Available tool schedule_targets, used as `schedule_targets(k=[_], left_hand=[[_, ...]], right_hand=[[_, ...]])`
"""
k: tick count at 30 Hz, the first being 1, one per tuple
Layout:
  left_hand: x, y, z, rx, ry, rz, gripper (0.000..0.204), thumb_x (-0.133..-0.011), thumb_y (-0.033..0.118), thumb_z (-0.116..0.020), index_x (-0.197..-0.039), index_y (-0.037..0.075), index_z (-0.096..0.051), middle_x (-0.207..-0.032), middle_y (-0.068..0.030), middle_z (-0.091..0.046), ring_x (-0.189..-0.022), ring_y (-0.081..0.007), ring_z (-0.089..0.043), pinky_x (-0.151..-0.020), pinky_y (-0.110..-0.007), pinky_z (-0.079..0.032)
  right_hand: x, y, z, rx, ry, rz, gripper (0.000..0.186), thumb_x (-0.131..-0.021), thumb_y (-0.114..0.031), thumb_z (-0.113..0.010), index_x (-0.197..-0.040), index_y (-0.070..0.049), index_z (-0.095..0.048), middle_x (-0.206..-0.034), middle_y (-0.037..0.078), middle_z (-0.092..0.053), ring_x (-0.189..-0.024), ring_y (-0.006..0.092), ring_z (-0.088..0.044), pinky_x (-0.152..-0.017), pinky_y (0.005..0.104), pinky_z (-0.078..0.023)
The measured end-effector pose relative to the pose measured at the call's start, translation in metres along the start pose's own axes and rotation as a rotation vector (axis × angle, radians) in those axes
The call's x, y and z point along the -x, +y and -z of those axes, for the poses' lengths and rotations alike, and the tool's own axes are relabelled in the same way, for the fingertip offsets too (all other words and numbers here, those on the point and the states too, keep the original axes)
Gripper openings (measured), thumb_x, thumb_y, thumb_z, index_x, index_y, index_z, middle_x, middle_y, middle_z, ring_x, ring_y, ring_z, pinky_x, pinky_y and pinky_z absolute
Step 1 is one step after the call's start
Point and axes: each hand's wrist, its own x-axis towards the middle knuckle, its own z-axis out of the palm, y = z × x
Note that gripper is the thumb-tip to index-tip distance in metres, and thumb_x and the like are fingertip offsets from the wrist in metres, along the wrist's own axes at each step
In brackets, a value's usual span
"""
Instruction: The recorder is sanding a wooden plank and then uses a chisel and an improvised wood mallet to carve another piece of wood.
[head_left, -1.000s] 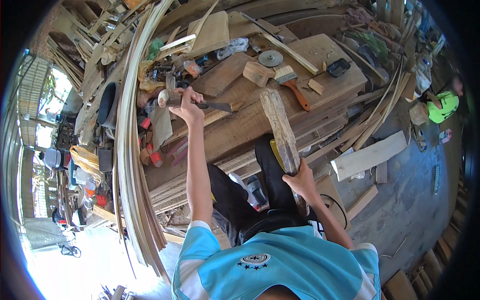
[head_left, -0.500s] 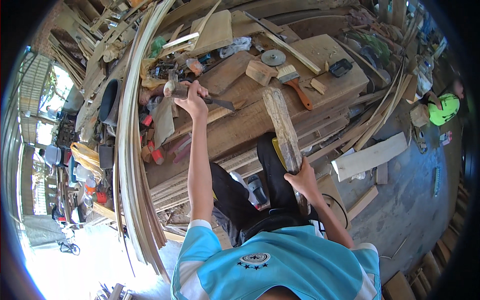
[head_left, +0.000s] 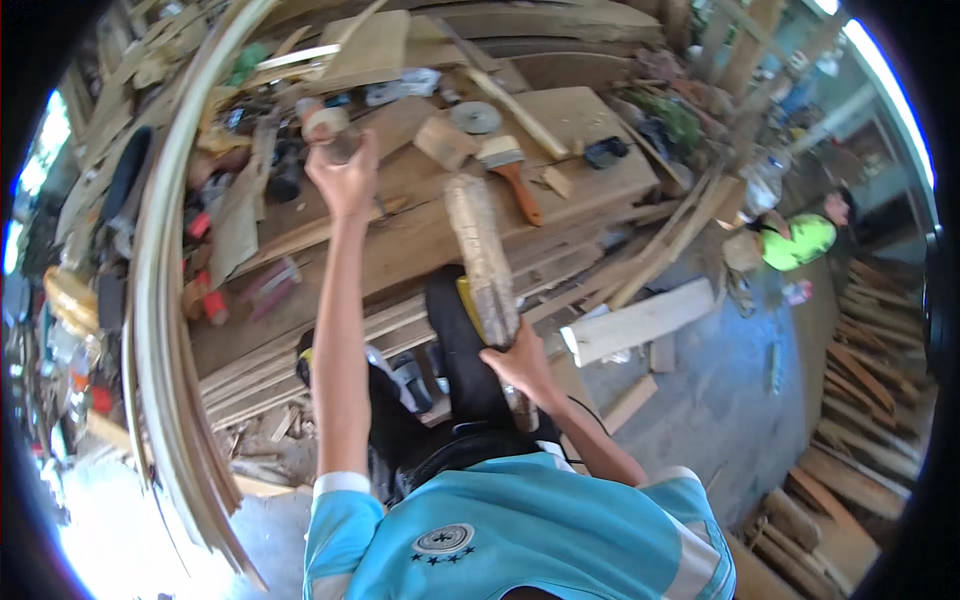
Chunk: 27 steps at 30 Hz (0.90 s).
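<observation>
Grips one handle [head_left: 327,125] in the left hand [head_left: 342,182], over the left part of the tabletop [head_left: 560,112], with fingers curled around it, and one rough stick [head_left: 478,235] in the right hand [head_left: 524,370], with fingers wrapped around its near part and its far end toward the tabletop. Has ahead, on the tabletop, one block [head_left: 446,143], one disc [head_left: 475,117] and one brush [head_left: 515,182] near the stick's far end, plus one black dish [head_left: 606,152] farther right.

A wooden bench [head_left: 590,118] carries 1 paintbrush [head_left: 513,178] and 1 grey disc [head_left: 475,117], apparently metal.
</observation>
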Motion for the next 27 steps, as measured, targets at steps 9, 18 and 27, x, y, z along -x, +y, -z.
schedule_targets(k=[9,18,27], left_hand=[[0.004,-0.012,-0.004,0.016,-0.021,0.012,0.011,-0.074,0.005,-0.067,-0.075,0.001,-0.057,-0.065,0.0000,-0.057,-0.059,-0.0058,-0.050,-0.056,-0.022,-0.040],[0.003,-0.009,-0.002,-0.050,-0.015,-0.006,0.013,-0.071,0.005,-0.066,-0.074,0.000,-0.055,-0.066,0.0015,-0.057,-0.061,-0.0056,-0.049,-0.057,-0.022,-0.040],[0.006,-0.010,-0.012,0.045,-0.057,0.014,0.011,-0.073,0.005,-0.066,-0.071,0.001,-0.055,-0.064,0.0012,-0.057,-0.056,-0.0053,-0.048,-0.051,-0.022,-0.039]], right_hand=[[0.004,-0.009,0.002,0.054,0.022,-0.018,0.058,-0.063,-0.021,-0.066,-0.108,0.007,-0.041,-0.081,0.032,-0.059,-0.081,0.0438,-0.060,-0.073,0.0448,-0.048],[0.004,-0.009,0.002,0.055,0.041,0.018,0.054,-0.064,-0.020,-0.066,-0.104,0.006,-0.042,-0.078,0.032,-0.059,-0.079,0.0443,-0.060,-0.071,0.0447,-0.048],[0.004,-0.010,0.002,0.073,0.041,0.015,0.059,-0.063,-0.021,-0.067,-0.109,0.006,-0.041,-0.080,0.032,-0.059,-0.079,0.0426,-0.061,-0.071,0.0438,-0.048]])
